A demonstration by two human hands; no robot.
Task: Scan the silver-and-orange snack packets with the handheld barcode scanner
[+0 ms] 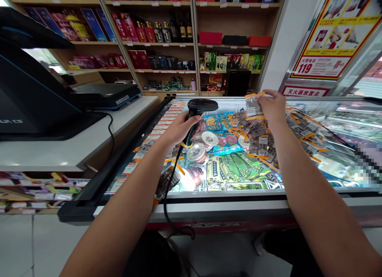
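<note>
My left hand (pixel 182 129) is wrapped round the grip of a black barcode scanner (pixel 203 105), whose cord hangs down past the front of the freezer. Farther right and higher, my right hand (pixel 273 106) pinches a small clear snack packet (pixel 253 106) with orange edges and dark contents. Beneath it, many similar packets (pixel 256 129) lie in a heap on the freezer's glass top (pixel 158 147). More of these packets (pixel 167 181) rest below my left forearm. Round tubs with white lids (pixel 209 138) and green ice-cream packs (pixel 241 165) show between my hands.
At left, a white counter (pixel 44 153) bears a dark checkout machine (pixel 36 86) and a flat black scale (pixel 104 94). Shelves (pixel 158 44) of boxes and bottles stand behind. A person's pixelated part appears at the right edge. The scanner cord (pixel 167 213) loops near the freezer's front.
</note>
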